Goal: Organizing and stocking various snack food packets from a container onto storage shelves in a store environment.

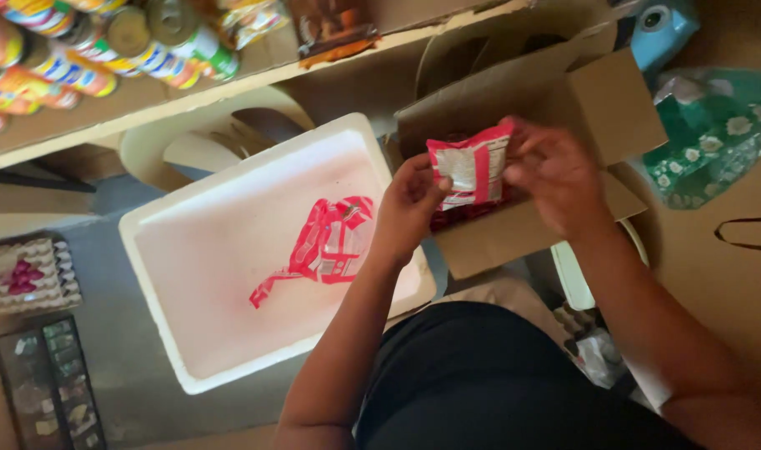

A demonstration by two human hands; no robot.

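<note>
Both hands hold a small red and white snack packet (470,171) above an open cardboard box (613,108). My left hand (407,208) grips the packet's left edge and my right hand (555,171) grips its right side. More dark red packets show inside the box, under the held one. To the left lies a white foam box (197,242) with a strip of red packets (330,242) on its bottom.
A shelf (139,104) at the top left carries several colourful cans. An egg tray (30,275) and a dark crate (51,383) sit at the lower left. A green flowered bag (713,133) lies at the right, near a blue object (659,29).
</note>
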